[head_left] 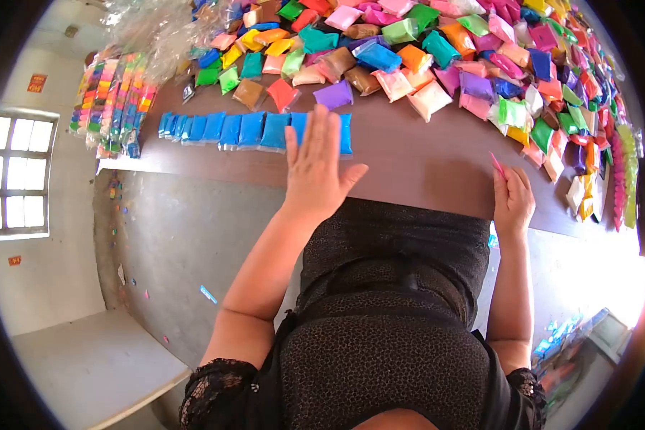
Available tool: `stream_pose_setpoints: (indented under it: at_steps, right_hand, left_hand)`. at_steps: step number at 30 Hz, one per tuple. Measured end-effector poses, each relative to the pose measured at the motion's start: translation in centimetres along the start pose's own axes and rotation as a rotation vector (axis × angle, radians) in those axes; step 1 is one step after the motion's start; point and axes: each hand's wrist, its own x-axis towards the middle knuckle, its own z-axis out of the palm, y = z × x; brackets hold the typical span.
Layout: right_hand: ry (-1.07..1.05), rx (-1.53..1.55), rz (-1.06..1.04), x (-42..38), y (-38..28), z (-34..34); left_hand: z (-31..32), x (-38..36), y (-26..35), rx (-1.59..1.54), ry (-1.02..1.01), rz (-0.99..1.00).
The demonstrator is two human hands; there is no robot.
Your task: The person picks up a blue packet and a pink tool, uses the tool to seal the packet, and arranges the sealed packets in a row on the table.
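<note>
My left hand [314, 168] is spread flat, fingers pointing away from me, over the right end of a row of blue packets [229, 130] on the brown table [408, 168]. Its fingers hide part of the last packets; whether they touch them I cannot tell. The packets lie side by side, looking smaller toward the left. Near the table's front edge on the right, my right hand [514, 197] pinches a thin pink object [497, 165] between thumb and fingers.
A large heap of colourful packets [401, 54] covers the table's far side and curves down the right. Stacked multicoloured packs [113, 100] and clear plastic bags [172, 32] are at the far left. A pale table [97, 362] stands lower left.
</note>
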Motion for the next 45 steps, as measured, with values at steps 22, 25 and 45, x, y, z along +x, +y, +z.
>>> stream_pose_setpoints:
  at_steps: [22,25,45]
  right_hand:
    - [-0.032,-0.072,-0.007,-0.4,1.2,0.8]
    - [-0.053,-0.131,0.003,-0.4,1.2,0.8]
    - [-0.056,-0.199,-0.014,-0.2,1.0,1.3]
  left_hand:
    - [-1.1,-0.4,-4.2,0.057,-0.08,-0.081]
    - [-1.6,-1.0,-5.7,0.057,-0.026,-0.178]
    - [-2.2,-2.2,-8.4,0.182,-0.099,-0.158]
